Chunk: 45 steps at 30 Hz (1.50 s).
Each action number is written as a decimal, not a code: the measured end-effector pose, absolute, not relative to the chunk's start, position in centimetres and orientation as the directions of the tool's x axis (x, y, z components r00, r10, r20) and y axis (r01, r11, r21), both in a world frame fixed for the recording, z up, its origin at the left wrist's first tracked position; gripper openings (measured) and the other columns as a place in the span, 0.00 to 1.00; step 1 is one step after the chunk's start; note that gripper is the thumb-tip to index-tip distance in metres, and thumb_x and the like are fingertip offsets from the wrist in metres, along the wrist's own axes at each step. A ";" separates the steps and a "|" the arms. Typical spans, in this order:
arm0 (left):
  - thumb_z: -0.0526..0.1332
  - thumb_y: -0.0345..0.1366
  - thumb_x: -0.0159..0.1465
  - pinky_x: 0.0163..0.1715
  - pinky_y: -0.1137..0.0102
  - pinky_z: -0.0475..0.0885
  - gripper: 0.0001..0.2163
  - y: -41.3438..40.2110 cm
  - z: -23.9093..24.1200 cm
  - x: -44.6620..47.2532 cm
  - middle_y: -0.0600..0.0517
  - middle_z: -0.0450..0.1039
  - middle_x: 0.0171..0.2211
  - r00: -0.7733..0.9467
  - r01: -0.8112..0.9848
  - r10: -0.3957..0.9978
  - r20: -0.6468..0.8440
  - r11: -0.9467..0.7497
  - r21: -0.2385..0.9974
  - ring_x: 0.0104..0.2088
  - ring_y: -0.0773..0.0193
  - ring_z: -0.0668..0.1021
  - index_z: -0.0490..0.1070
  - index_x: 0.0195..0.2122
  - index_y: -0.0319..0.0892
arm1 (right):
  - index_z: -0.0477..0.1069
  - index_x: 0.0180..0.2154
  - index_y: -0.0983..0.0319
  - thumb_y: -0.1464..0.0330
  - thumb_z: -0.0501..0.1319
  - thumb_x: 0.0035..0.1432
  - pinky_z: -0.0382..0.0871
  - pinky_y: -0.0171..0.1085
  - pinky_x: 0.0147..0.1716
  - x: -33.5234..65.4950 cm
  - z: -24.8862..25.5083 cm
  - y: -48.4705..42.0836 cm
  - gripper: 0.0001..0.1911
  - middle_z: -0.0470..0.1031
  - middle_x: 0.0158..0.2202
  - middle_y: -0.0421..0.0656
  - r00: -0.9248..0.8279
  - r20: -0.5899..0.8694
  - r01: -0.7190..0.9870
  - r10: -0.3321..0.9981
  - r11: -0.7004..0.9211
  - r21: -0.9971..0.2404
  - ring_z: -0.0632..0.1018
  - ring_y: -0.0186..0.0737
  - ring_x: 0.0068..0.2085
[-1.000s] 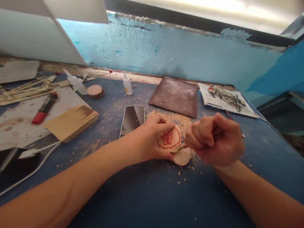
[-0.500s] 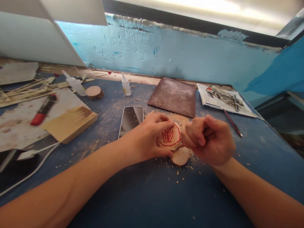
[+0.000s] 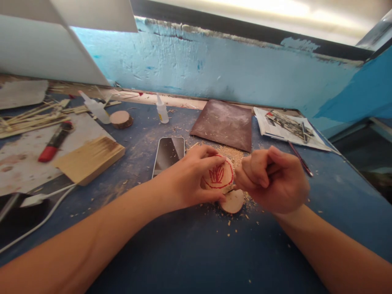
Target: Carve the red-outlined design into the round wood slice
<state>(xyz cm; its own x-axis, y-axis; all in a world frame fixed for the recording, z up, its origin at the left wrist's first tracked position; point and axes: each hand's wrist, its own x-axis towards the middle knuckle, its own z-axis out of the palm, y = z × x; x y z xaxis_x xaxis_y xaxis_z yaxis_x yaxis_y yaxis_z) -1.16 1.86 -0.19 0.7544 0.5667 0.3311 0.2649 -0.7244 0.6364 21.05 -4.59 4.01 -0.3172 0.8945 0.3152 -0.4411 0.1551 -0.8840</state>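
My left hand [image 3: 196,175] grips a round wood slice [image 3: 218,175] between thumb and fingers. Red marks on its face form a leaf-like figure inside a ring. At the slice's right edge, my right hand [image 3: 271,177] is curled into a fist with the thumb on top. Whatever it holds is hidden by the fingers. A second, bare wood slice [image 3: 233,201] lies on the table just below the held one. Wood shavings [image 3: 234,154] are scattered around both pieces.
Behind the hands lies a brown sheet [image 3: 225,124]. A phone [image 3: 168,155] rests near my left forearm. Farther left are a wooden block [image 3: 92,159], a red-and-black tool [image 3: 56,141], a thick wood slice [image 3: 121,119] and a small bottle [image 3: 162,109]. A pencil [image 3: 301,160] lies right, beside papers [image 3: 266,128].
My right fist has shifted slightly to the right. The left hand and the marked wood slice stay almost in place.
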 end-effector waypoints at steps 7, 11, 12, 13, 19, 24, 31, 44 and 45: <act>0.84 0.49 0.59 0.70 0.42 0.76 0.37 1.9 -0.3 -1.3 0.34 0.73 0.66 0.748 0.274 0.577 0.327 -0.718 0.640 0.66 0.36 0.79 0.80 0.67 0.42 | 0.61 0.21 0.58 0.54 0.54 0.79 0.53 0.38 0.20 21.1 4.5 -4.7 0.31 0.50 0.19 0.34 -0.272 0.324 -0.431 0.906 0.186 -0.883 0.55 0.32 0.19; 0.83 0.49 0.61 0.70 0.42 0.77 0.35 1.9 -0.3 -1.3 0.35 0.73 0.65 0.746 0.281 0.578 0.331 -0.724 0.630 0.66 0.37 0.79 0.80 0.67 0.42 | 0.61 0.21 0.58 0.55 0.55 0.78 0.54 0.38 0.21 21.1 4.7 -4.9 0.30 0.50 0.19 0.34 -0.254 0.310 -0.434 0.916 0.178 -0.883 0.56 0.32 0.19; 0.83 0.48 0.61 0.70 0.42 0.77 0.35 1.9 -0.2 -1.3 0.35 0.73 0.65 0.748 0.283 0.577 0.329 -0.725 0.628 0.66 0.37 0.79 0.80 0.67 0.41 | 0.60 0.21 0.58 0.55 0.55 0.77 0.55 0.38 0.21 21.0 4.7 -5.0 0.30 0.50 0.19 0.34 -0.251 0.309 -0.434 0.917 0.179 -0.883 0.56 0.32 0.19; 0.83 0.48 0.61 0.70 0.42 0.77 0.36 1.9 -0.2 -1.3 0.35 0.73 0.65 0.750 0.284 0.575 0.327 -0.726 0.626 0.65 0.37 0.79 0.80 0.67 0.41 | 0.60 0.21 0.58 0.55 0.55 0.77 0.55 0.38 0.21 21.0 4.7 -5.0 0.30 0.50 0.19 0.34 -0.250 0.311 -0.433 0.917 0.181 -0.883 0.56 0.32 0.19; 0.84 0.47 0.61 0.68 0.44 0.78 0.36 1.9 -0.9 -1.2 0.35 0.73 0.64 0.743 0.260 0.553 0.377 -0.758 0.598 0.65 0.38 0.79 0.80 0.68 0.41 | 0.61 0.20 0.59 0.55 0.56 0.77 0.55 0.37 0.21 20.9 4.6 -4.9 0.31 0.51 0.18 0.35 -0.227 0.345 -0.436 0.911 0.221 -0.872 0.56 0.32 0.19; 0.87 0.47 0.56 0.67 0.47 0.79 0.39 2.3 -2.4 -1.0 0.40 0.73 0.64 0.702 0.222 0.518 0.490 -0.812 0.541 0.63 0.42 0.80 0.79 0.68 0.48 | 0.61 0.20 0.60 0.53 0.55 0.79 0.55 0.36 0.21 20.2 4.6 -4.9 0.34 0.52 0.17 0.35 -0.235 0.328 -0.407 0.915 0.214 -0.888 0.56 0.30 0.19; 0.88 0.45 0.54 0.66 0.49 0.79 0.39 2.3 -2.4 -0.9 0.43 0.73 0.64 0.705 0.220 0.501 0.502 -0.827 0.517 0.62 0.44 0.80 0.78 0.66 0.50 | 0.61 0.19 0.60 0.54 0.61 0.76 0.52 0.34 0.19 19.1 4.6 -3.9 0.33 0.52 0.17 0.34 -0.165 0.225 -0.438 0.960 0.133 -0.889 0.55 0.28 0.18; 0.88 0.46 0.55 0.66 0.48 0.78 0.33 2.4 -2.0 -0.7 0.44 0.73 0.63 0.726 0.225 0.510 0.461 -0.810 0.541 0.61 0.44 0.80 0.82 0.60 0.51 | 0.61 0.17 0.58 0.56 0.66 0.68 0.49 0.30 0.14 18.5 4.1 -2.8 0.29 0.49 0.16 0.31 -0.026 0.042 -0.517 0.999 0.023 -0.856 0.49 0.27 0.16; 0.87 0.46 0.55 0.66 0.48 0.78 0.31 2.4 -2.0 -0.8 0.44 0.73 0.62 0.729 0.228 0.514 0.452 -0.805 0.548 0.61 0.44 0.80 0.83 0.59 0.51 | 0.62 0.17 0.58 0.57 0.66 0.67 0.47 0.30 0.13 18.3 3.8 -2.6 0.28 0.49 0.16 0.31 -0.013 0.013 -0.521 1.000 0.004 -0.854 0.49 0.27 0.16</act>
<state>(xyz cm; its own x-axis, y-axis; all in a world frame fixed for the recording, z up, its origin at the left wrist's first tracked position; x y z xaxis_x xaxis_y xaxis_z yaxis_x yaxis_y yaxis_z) -0.75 2.36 -1.99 0.7291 0.5140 0.4519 0.2275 -0.8048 0.5483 18.31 -2.58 3.83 -0.0128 0.9998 0.0127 -0.5206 0.0042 -0.8538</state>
